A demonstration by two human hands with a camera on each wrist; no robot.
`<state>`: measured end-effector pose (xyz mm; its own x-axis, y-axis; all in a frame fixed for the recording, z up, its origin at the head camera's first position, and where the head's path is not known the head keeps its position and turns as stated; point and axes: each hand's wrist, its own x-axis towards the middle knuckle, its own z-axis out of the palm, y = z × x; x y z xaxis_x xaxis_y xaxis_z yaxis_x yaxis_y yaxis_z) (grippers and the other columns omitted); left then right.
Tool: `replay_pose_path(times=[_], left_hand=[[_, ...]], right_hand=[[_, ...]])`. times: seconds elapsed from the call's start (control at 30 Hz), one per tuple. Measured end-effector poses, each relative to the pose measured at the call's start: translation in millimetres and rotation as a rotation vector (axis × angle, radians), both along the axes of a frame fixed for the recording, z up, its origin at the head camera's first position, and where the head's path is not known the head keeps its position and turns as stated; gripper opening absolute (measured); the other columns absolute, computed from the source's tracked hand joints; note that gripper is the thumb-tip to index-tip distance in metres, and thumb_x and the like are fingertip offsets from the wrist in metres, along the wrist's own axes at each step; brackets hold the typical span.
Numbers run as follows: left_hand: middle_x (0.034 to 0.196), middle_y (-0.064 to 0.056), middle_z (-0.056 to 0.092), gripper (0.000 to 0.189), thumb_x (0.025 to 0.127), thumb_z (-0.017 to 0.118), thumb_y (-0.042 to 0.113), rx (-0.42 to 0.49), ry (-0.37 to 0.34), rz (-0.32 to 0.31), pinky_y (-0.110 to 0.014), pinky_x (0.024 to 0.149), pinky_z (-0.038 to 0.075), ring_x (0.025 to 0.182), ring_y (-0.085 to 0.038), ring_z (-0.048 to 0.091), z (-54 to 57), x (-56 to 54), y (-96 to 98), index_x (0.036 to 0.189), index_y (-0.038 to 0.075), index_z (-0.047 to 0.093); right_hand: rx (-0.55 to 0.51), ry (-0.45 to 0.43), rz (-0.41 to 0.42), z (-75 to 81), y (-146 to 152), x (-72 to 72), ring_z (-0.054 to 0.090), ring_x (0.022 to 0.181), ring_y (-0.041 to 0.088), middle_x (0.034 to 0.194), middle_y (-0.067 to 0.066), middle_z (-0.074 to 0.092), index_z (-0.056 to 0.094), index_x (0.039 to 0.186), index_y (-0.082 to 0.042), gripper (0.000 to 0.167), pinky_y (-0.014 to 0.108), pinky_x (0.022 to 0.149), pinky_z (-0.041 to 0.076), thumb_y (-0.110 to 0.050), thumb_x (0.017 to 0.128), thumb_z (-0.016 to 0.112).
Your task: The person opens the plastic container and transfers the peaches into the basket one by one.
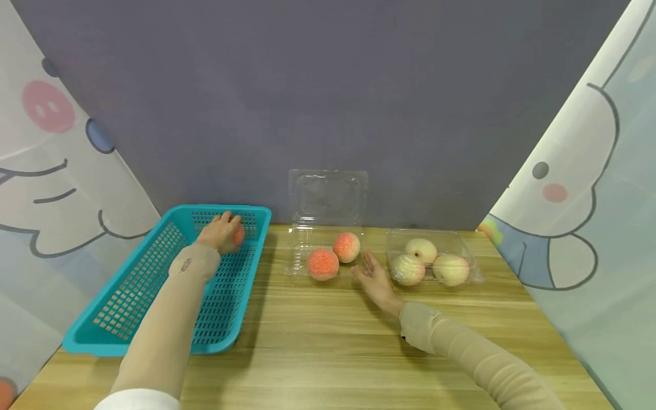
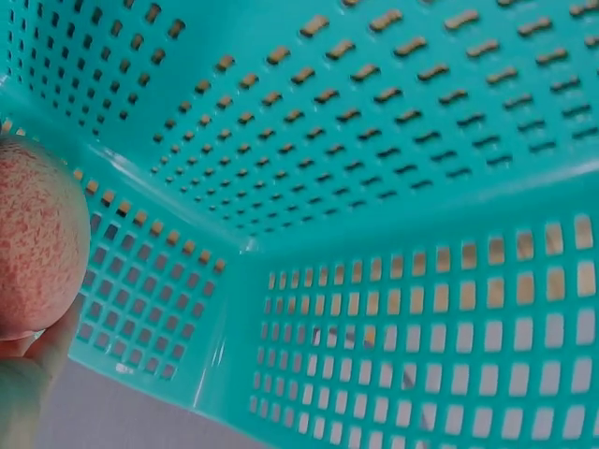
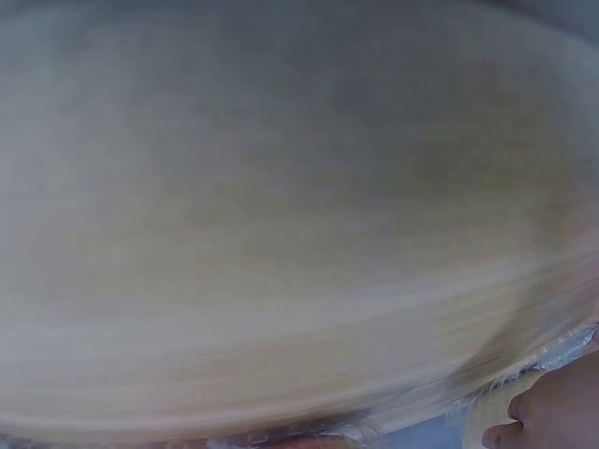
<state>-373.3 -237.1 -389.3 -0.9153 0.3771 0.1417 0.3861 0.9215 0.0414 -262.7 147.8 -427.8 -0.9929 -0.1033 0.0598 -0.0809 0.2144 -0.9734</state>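
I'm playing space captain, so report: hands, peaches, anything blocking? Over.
Left hand: holding red peach in turquoise basket. Right hand: empty, near open clear box. Two peaches inside. Nothing seen blocking.

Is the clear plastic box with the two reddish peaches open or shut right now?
Open: the clear plastic box has its lid raised upright behind the two reddish peaches.

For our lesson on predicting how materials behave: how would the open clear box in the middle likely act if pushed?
The open clear box would probably flex, since its see-through plastic looks thin. Its raised lid may wobble, standing up at the back. The two reddish peaches inside might roll, being round.
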Motion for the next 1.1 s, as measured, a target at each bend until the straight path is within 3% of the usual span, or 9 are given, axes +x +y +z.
replay_pose_path(times=[0.13,0.4,0.67,1.1], left_hand=[[0.126,-0.029,0.037,0.077,0.069,0.077,0.023,0.047,-0.021,0.040,-0.057,0.070,0.049,0.108,-0.049,0.042,-5.4,-0.8,-2.3,0.131,-0.001,0.038],[0.123,-0.029,0.039,0.074,0.070,0.076,0.017,0.049,-0.055,0.022,-0.056,0.068,0.050,0.107,-0.049,0.044,-14.7,-0.4,-0.6,0.131,-0.001,0.039],[0.125,-0.030,0.037,0.076,0.069,0.076,0.017,0.012,-0.031,0.027,-0.056,0.068,0.051,0.108,-0.048,0.043,-18.5,-1.7,4.8,0.132,-0.001,0.038],[0.125,-0.030,0.038,0.074,0.069,0.079,0.016,-0.051,0.004,0.033,-0.056,0.071,0.051,0.107,-0.049,0.044,-26.9,-4.6,6.4,0.128,-0.001,0.039]], right_hand=[[-0.007,0.007,-0.001,2.6,-2,0.8,0.012,0.138,0.042,0.149,0.029,0.009,0.002,0.141,0.013,0.074,0.048,0.113,0.017,-0.010,0.093,0.052],[0.000,-0.003,0.002,-2.2,0,-2.3,0.012,0.138,0.040,0.150,0.027,0.008,0.002,0.142,0.012,0.075,0.047,0.113,0.018,-0.011,0.093,0.053],[0.011,0.015,-0.021,-29.5,6,-16.9,0.013,0.138,0.038,0.151,0.023,0.010,0.002,0.143,0.008,0.075,0.047,0.113,0.019,-0.013,0.092,0.053],[0.004,0.026,-0.019,-30.5,5,-18.6,0.012,0.139,0.037,0.151,0.023,0.008,0.001,0.143,0.008,0.075,0.046,0.113,0.017,-0.012,0.093,0.053]])
